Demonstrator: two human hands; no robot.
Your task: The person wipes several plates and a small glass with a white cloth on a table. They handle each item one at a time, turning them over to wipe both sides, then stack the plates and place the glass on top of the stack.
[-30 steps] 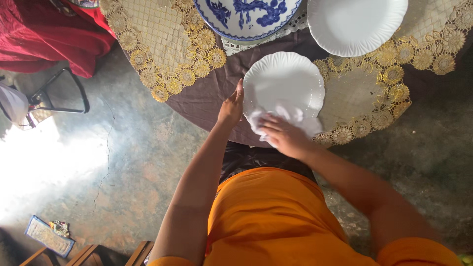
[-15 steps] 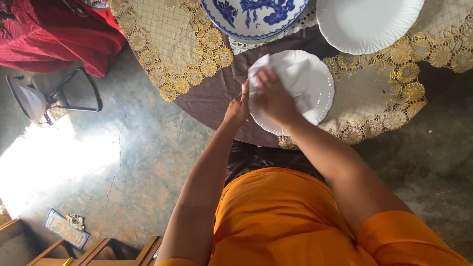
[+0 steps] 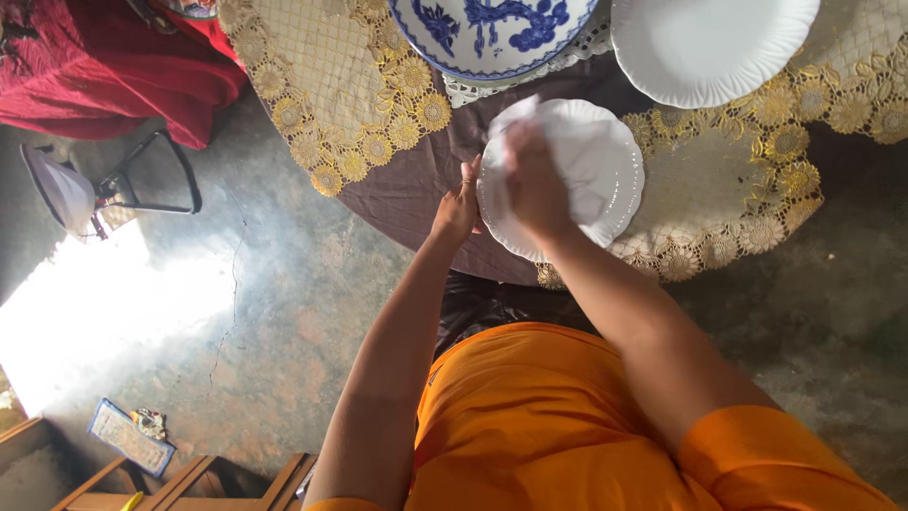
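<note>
A white plate (image 3: pixel 586 161) with a scalloped rim sits near the front edge of a round tabletop (image 3: pixel 407 185) covered in dark brown cloth. The left hand (image 3: pixel 457 210) rests against the plate's left rim, fingers held straight and close together, steadying it rather than gripping. The right hand (image 3: pixel 532 180) lies on the plate's left half, pressing a white cloth (image 3: pixel 514 112) onto the surface; its fingers appear curled over the cloth, though motion blur makes it hard to tell how tightly. A corner of the cloth pokes out past the hand at the plate's far rim. To the right, partly under the plate, lies a gold lace mat (image 3: pixel 719 189), and a second lace mat (image 3: pixel 331 76) lies to the left. Beyond the plate stand a blue-and-white dish (image 3: pixel 492 28) and another white plate (image 3: pixel 709 43). A red cloth (image 3: pixel 104 66) is bunched at the upper left above the concrete floor (image 3: pixel 284 312).
</note>
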